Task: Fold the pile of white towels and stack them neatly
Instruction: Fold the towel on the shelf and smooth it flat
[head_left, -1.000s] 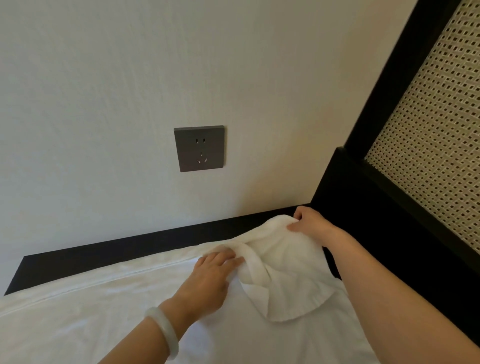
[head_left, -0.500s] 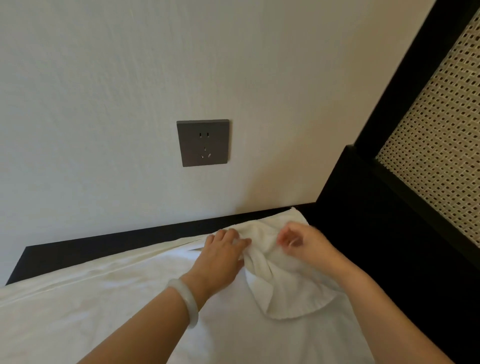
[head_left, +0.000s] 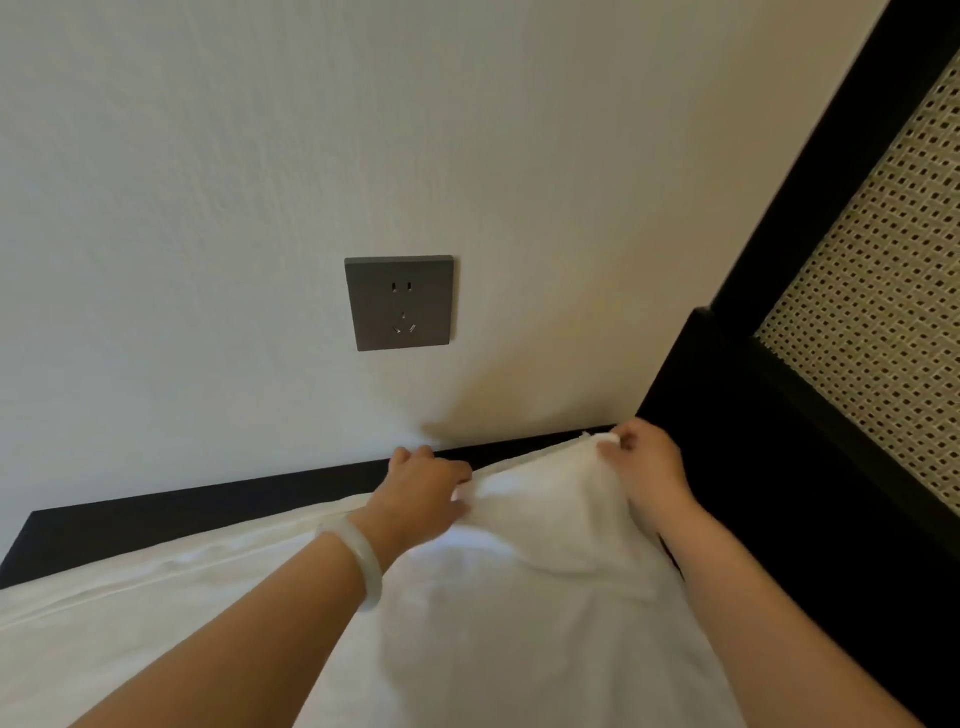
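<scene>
One cream wall (head_left: 208, 182) backs one white-sheeted bed (head_left: 130, 623), edged by one black frame (head_left: 779, 519) holding one woven cane panel (head_left: 883, 312). One white towel (head_left: 550, 514) lies at the bed's far right corner. Its held edge runs left to right along the wall side, and the rest trails toward the camera. Two hands grip it: the left hand (head_left: 421, 493) pinches the edge's left end, and the right hand (head_left: 644, 467) pinches the right corner. One grey wall socket (head_left: 399, 302) sits above. One pale bangle (head_left: 358, 556) circles the left wrist.
</scene>
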